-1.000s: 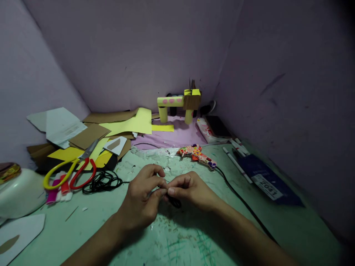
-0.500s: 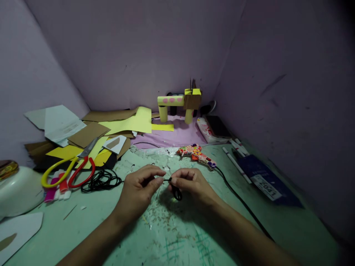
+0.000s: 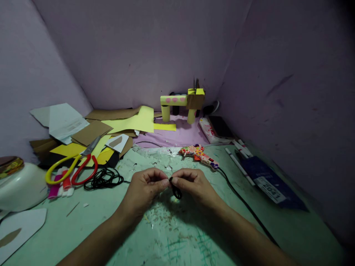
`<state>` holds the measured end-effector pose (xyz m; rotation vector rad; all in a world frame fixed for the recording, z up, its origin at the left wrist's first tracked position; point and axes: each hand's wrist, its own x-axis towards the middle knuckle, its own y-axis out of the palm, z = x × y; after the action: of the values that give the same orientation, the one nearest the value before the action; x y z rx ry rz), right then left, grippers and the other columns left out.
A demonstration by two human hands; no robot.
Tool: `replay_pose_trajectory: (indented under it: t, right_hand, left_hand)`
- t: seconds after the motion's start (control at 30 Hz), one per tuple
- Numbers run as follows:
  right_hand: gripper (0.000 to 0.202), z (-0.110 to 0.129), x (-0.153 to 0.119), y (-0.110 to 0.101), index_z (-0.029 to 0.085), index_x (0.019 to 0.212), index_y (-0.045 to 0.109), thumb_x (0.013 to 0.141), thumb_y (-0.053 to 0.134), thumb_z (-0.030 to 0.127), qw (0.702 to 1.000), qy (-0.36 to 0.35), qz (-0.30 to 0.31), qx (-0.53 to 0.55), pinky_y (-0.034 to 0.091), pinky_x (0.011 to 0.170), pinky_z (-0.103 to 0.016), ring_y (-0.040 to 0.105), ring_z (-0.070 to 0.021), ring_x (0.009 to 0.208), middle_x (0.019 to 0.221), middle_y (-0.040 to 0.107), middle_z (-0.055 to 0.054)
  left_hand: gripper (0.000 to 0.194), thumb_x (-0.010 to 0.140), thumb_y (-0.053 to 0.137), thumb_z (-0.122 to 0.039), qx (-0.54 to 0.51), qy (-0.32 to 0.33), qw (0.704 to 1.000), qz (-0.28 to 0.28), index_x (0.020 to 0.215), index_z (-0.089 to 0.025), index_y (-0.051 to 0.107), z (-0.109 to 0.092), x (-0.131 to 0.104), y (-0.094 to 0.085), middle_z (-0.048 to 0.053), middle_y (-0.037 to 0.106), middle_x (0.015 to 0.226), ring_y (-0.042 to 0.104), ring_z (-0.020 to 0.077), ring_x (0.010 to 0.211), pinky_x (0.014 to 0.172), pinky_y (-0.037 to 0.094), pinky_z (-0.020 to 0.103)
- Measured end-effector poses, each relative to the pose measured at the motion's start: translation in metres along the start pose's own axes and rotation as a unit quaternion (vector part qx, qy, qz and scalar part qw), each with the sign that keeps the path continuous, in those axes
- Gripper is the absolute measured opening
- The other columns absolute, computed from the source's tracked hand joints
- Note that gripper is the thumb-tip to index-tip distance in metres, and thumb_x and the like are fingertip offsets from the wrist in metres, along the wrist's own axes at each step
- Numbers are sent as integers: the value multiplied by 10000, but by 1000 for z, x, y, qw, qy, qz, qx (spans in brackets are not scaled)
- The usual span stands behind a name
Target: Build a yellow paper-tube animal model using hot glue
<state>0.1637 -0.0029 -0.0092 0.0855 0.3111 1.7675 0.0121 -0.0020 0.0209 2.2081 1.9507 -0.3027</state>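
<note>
A small looped bundle of black cord (image 3: 176,192) hangs between my hands over the green tabletop. My right hand (image 3: 191,181) pinches the top of the loops between thumb and fingers. My left hand (image 3: 151,186) is closed too, its thumb and index finger pinching the cord right beside the right fingertips. From behind my left hand the cord runs to a loose black coil (image 3: 104,179) on the table. Just beyond my hands lies a flower-patterned glue gun (image 3: 198,153).
Scissors (image 3: 91,147) rest on paper and cardboard scraps (image 3: 91,133) at left, near glue tubes (image 3: 66,179). A yellow cardboard animal (image 3: 174,100) stands at the back. On the right are a phone (image 3: 220,126), white pens (image 3: 240,166) and a blue packet (image 3: 263,181). The glue gun's cable (image 3: 246,205) trails towards me.
My left hand has moved right, closing the gap to my right fingertips. The whole view has shifted slightly, so the surroundings appear a little further right.
</note>
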Motion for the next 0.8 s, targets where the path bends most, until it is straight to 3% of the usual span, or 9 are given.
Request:
replay_pose_trajectory:
  t: [0.2, 0.33, 0.6, 0.8]
  right_hand:
    - [157, 1, -1, 1, 140, 638, 695, 617, 713, 294, 999, -17, -27, -7, 357, 489, -231, 482, -83, 484, 532, 606, 3]
    - [131, 1, -1, 3, 142, 629, 693, 617, 702, 273, 999, -16, -25, -16, 351, 473, -222, 470, -77, 465, 507, 589, 15]
    - [120, 2, -3, 5, 149, 645, 712, 624, 687, 265, 998, -19, -21, -53, 360, 475, -231, 477, -87, 472, 500, 580, 14]
    - [78, 2, -4, 3, 185, 658, 748, 633, 699, 241, 994, -90, 7, -69, 426, 565, -273, 566, -136, 605, 653, 659, -38]
  left_hand:
    - [127, 503, 681, -264, 81, 27, 996, -19, 556, -150, 658, -2, -2, -1, 1, 595, 539, 464, 119, 546, 539, 357, 244]
    - [149, 530, 664, -289, 102, 38, 994, -15, 539, -142, 640, -2, -3, -2, -11, 555, 509, 426, 104, 519, 513, 326, 234]
    - [205, 498, 747, -263, -57, -46, 996, 47, 544, -140, 590, 6, -1, -4, -60, 485, 428, 346, 37, 397, 398, 225, 175]
    - [286, 492, 798, -252, -127, -87, 984, 89, 569, -133, 549, 7, -3, -4, -34, 558, 445, 362, 12, 336, 340, 187, 139]
